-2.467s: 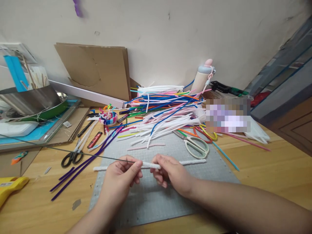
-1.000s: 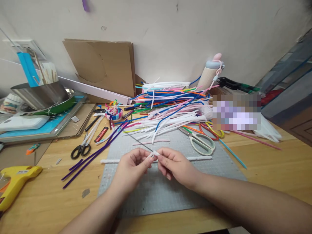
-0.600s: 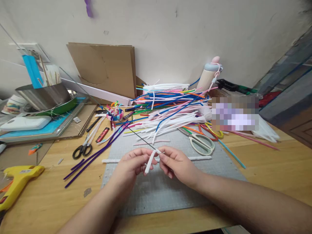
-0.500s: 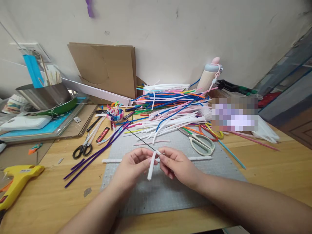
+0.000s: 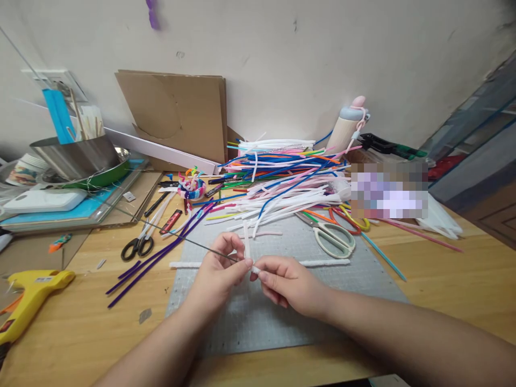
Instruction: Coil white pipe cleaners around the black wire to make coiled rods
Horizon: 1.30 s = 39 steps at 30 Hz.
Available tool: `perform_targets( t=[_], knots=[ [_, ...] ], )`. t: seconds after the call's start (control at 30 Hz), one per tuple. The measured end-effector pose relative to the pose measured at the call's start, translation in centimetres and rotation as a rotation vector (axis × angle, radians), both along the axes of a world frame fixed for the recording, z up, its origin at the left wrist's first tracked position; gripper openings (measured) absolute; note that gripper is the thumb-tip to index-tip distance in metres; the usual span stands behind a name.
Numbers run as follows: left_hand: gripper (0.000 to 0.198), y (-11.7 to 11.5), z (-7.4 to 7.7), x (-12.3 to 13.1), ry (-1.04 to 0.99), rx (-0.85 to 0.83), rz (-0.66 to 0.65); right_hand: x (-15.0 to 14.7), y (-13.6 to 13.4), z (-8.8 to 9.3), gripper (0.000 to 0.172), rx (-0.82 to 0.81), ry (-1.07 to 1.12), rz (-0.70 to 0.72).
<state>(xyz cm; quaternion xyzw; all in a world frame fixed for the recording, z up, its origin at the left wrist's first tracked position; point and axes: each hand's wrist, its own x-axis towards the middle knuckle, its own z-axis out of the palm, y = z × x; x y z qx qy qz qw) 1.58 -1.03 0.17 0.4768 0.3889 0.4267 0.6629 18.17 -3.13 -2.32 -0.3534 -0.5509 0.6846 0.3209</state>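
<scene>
Above the grey cutting mat (image 5: 290,328), my two hands meet fingertip to fingertip. My left hand (image 5: 223,269) is closed, pinching a white pipe cleaner (image 5: 247,242) whose free end points up and away from me. A long thin dark wire (image 5: 185,239) stretches from these fingers toward the upper left. My right hand (image 5: 288,279) pinches the white fuzzy tip where pipe cleaner and wire meet; the exact join is hidden by the fingers. Behind the hands, a longer white pipe cleaner (image 5: 326,263) lies across the mat.
Light-handled scissors (image 5: 334,239) lie right, black-handled scissors (image 5: 137,247) left beside purple pipe cleaners (image 5: 161,252). Farther back is a heap of coloured pipe cleaners (image 5: 282,193). A yellow glue gun (image 5: 32,293) rests at far left; a bottle (image 5: 346,126) stands behind.
The pipe cleaner's free end has swung from pointing toward me to pointing away. The wire has turned from upright-left to a flatter line toward the left. Both hands stay close together.
</scene>
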Motion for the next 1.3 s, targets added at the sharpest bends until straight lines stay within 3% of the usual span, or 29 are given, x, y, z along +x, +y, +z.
perform_targets(
  t=[0.13, 0.3, 0.4, 0.5, 0.7, 0.77, 0.97, 1.17, 1.3],
  knots=[
    [0.016, -0.1, 0.1, -0.1, 0.106, 0.012, -0.084, 0.0, 0.2, -0.1, 0.024, -0.149, 0.178, 0.052],
    [0.021, 0.1, 0.2, -0.2, 0.332, 0.242, 0.008, 0.2, 0.3, 0.0, 0.016, -0.281, 0.416, 0.074],
    [0.014, 0.0, 0.4, -0.2, 0.449, 0.402, 0.093, 0.2, 0.3, 0.1, 0.017, -0.274, 0.393, 0.056],
    [0.015, -0.3, 0.6, -0.3, 0.511, 0.49, 0.108, 0.2, 0.1, 0.1, 0.022, -0.145, 0.204, -0.007],
    [0.02, -0.4, 0.5, -0.2, 0.541, 0.357, 0.035, 0.4, -0.4, 0.5, 0.022, 0.359, -0.225, -0.172],
    [0.02, -0.4, 0.5, -0.2, 0.524, 0.361, 0.021, 0.4, -0.4, 0.5, 0.025, 0.303, -0.201, -0.146],
    [0.019, -0.6, 0.9, -0.1, 0.563, 0.437, -0.032, 0.0, 0.4, 0.4, 0.035, -0.128, 0.055, -0.048],
    [0.019, -0.7, 1.1, 0.0, 0.566, 0.216, -0.035, 0.1, 0.6, 0.4, 0.031, -0.141, 0.112, -0.075],
    [0.017, -0.5, 1.2, 0.0, 0.431, 0.072, -0.066, 0.0, 0.4, 0.3, 0.029, -0.149, 0.107, -0.117]
  ],
)
